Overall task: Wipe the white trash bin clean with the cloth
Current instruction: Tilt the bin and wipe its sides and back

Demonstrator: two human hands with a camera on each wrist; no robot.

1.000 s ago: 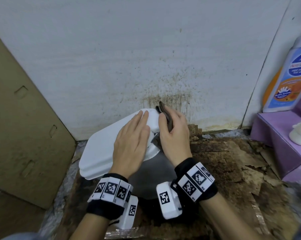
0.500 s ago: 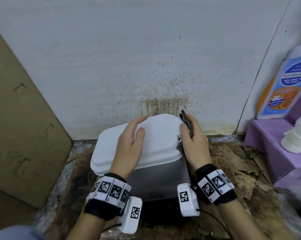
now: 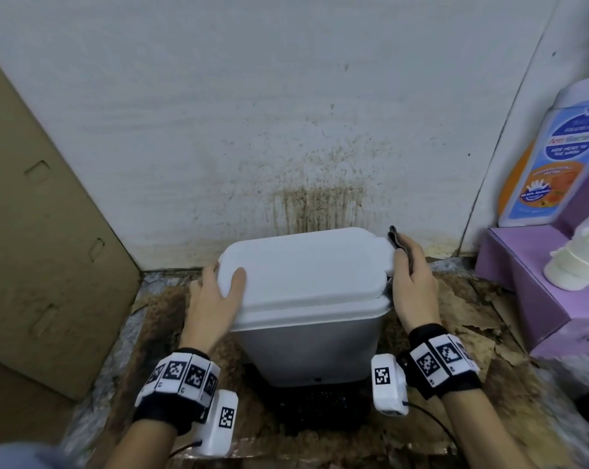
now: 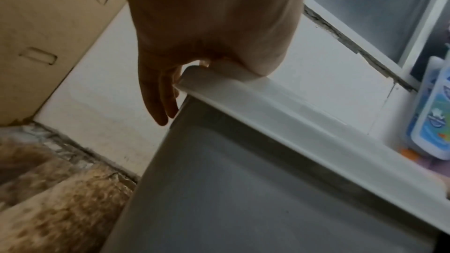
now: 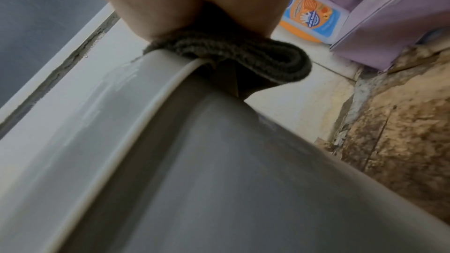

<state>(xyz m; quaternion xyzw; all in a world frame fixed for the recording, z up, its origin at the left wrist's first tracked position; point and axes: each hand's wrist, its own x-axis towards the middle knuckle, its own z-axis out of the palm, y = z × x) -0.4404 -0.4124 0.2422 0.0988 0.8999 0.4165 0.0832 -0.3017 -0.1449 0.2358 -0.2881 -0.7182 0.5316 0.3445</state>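
Observation:
The white trash bin [image 3: 315,346] stands upright against the stained wall, its lid [image 3: 306,269] closed. My left hand [image 3: 215,292] grips the lid's left corner, thumb on top and fingers down the side [image 4: 158,99]. My right hand [image 3: 411,282] holds a folded dark grey cloth [image 3: 399,245] against the lid's right end. In the right wrist view the cloth [image 5: 243,53] lies bunched under the palm, pressed on the lid's edge [image 5: 170,76]. The grey bin wall [image 4: 243,189] fills the left wrist view.
A brown cardboard panel [image 3: 39,231] leans at the left. A purple box [image 3: 536,289] at the right carries a soap bottle [image 3: 553,160] and a white pump top [image 3: 581,262]. The floor [image 3: 482,336] is stained, peeling brown board. The wall sits close behind the bin.
The bin has turned from skewed to square with the wall. My left hand slid from the lid's top to its left corner. My right hand moved with the cloth to the right end.

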